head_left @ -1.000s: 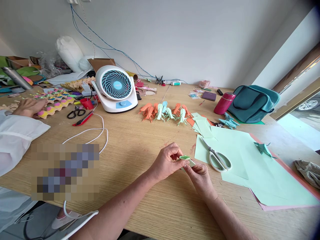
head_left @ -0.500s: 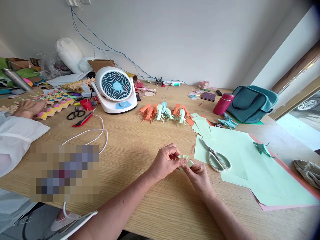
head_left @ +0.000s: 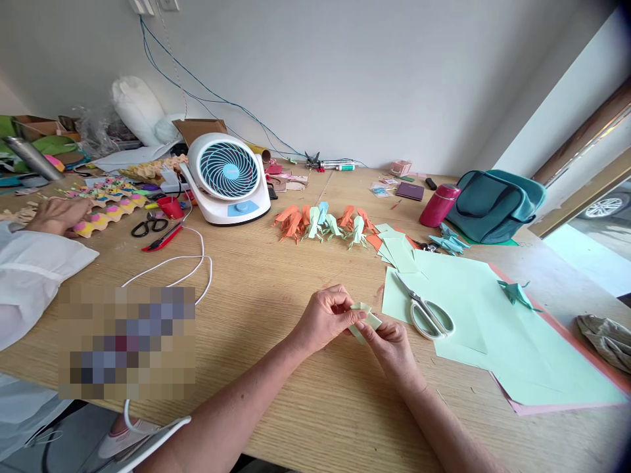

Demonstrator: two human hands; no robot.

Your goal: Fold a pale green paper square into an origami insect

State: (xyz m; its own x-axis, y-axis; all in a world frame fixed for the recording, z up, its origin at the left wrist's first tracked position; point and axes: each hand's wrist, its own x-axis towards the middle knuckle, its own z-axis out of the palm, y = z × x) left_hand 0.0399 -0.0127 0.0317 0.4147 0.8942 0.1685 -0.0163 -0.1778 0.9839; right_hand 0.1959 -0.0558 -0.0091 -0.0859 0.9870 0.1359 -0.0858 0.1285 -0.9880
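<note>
A small piece of folded pale green paper [head_left: 373, 321] is pinched between both hands above the wooden table. My left hand [head_left: 329, 314] has thumb and fingers closed on its left part, and my right hand [head_left: 392, 343] grips the lower right part. The fingertips cover some of the folds. To the right, scissors with white handles [head_left: 428, 315] lie on large pale green sheets [head_left: 522, 358]. Behind the hands stands a row of orange folded figures [head_left: 292, 221] and pale green ones [head_left: 357, 230], beside small green paper pieces [head_left: 400, 251].
A white fan [head_left: 227, 176] stands at the back left, near black scissors [head_left: 149, 225] and a red cutter [head_left: 162, 238]. Another person's hand [head_left: 58, 215] rests at the far left. A pink bottle [head_left: 438, 205] and teal bag [head_left: 495, 207] stand at the back right.
Slightly more of the green paper shows between my fingers, its top edge a little higher. Both hands keep nearly the same place and grip.
</note>
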